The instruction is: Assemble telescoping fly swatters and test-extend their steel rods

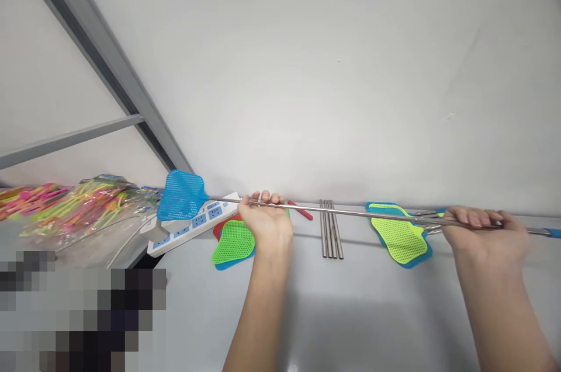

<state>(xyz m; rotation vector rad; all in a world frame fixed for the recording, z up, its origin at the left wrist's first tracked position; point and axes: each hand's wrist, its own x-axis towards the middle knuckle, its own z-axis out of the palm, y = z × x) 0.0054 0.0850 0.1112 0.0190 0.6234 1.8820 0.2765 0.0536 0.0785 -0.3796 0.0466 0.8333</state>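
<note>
A blue fly swatter point(181, 195) with a long, thin metal rod is held level above the table. My left hand point(268, 221), palm up, has its fingers curled around the rod near the swatter head. Further right, my right hand point(486, 237) is closed around the thicker part of the rod. Beneath the rod, between my hands, several short metal tubes point(332, 232) lie side by side. A yellow-green swatter head point(400, 236) rests over a blue one, left of my right hand. Beside my left wrist lies a green swatter head point(234, 242), with red and blue ones partly hidden beneath it.
A white power strip point(193, 226) lies behind the blue swatter head. Clear bags of colourful plastic pieces point(87, 208) are piled at the left. A red stick point(300, 210) lies near the wall. The white wall point(315, 80) rises behind the grey table point(350, 313).
</note>
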